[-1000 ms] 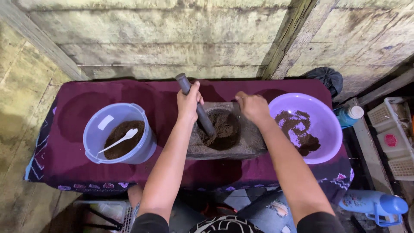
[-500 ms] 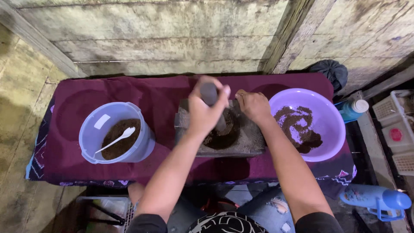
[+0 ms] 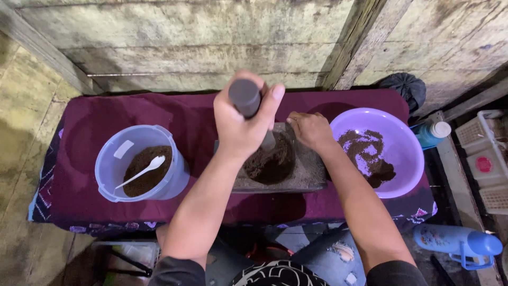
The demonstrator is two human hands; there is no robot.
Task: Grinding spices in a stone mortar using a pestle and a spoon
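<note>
Head view, looking down on a low desk [image 3: 106, 114] draped in a dark purple cloth, set against a weathered plank wall.

Left hand [image 3: 244, 124]: I see it clamped in a full fist round a dark grey cylindrical stone pestle [image 3: 244, 97], thumb up along its right side. The pestle stands nearly upright, its top end toward the camera, its lower end down in the grey rectangular stone mortar [image 3: 307, 175] at the middle of the desk. The mortar's hollow holds dark brown ground paste [image 3: 270, 167].

Right hand [image 3: 311, 130]: it rests on the far right rim of the mortar, fingers curled together and pressed onto the stone. It holds nothing that I can make out.

To the right, touching or just beside the mortar, sits a lilac round plastic basin [image 3: 407, 153] with a smear of the same dark brown material across its bottom. To the left, well apart from the mortar, stands a pale blue translucent plastic tub [image 3: 111, 172], brown powder in it and a white plastic spoon [image 3: 143, 170] lying tilted with its bowl toward the right.

Off the desk on the right: a blue bottle with a white cap [image 3: 431, 132] beside the basin, a blue plastic jug [image 3: 457, 243] lying on the floor nearer me, white plastic baskets [image 3: 484, 159] at the edge, a dark bundle [image 3: 403, 87] at the far corner.
</note>
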